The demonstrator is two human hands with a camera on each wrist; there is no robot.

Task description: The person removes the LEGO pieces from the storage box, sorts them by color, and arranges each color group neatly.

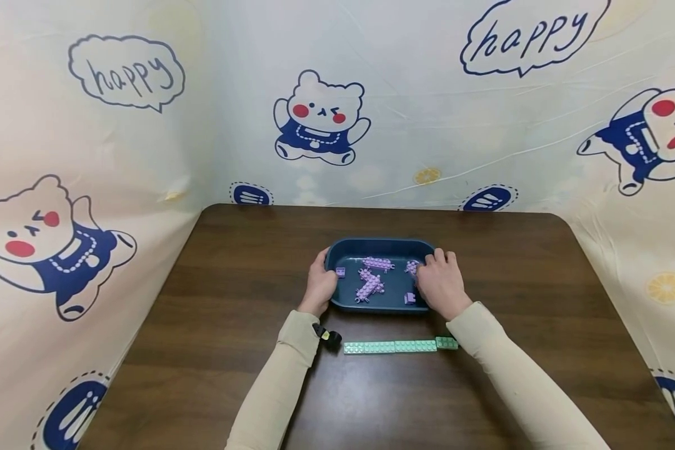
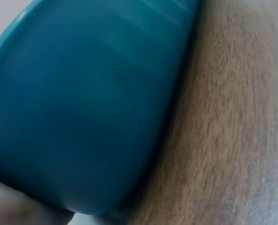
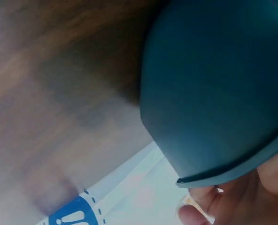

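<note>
Wrist views: tray (image 2: 92,103) cropped, left fingers (image 2: 10,206) cut off.

The tray (image 1: 379,308) is dark blue, its bricks (image 1: 378,264) lilac, the strip (image 1: 390,347) mint-green, the wood-grained table (image 1: 230,281) brown.

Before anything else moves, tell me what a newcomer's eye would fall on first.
Probably the dark blue tray on the table, gripped by the left hand and right hand at opposite ends, purple pieces inside. Next, the row of pale green bricks, on the tray's near side. Behind, cartoon bears stand out on the pale backdrop.
</note>
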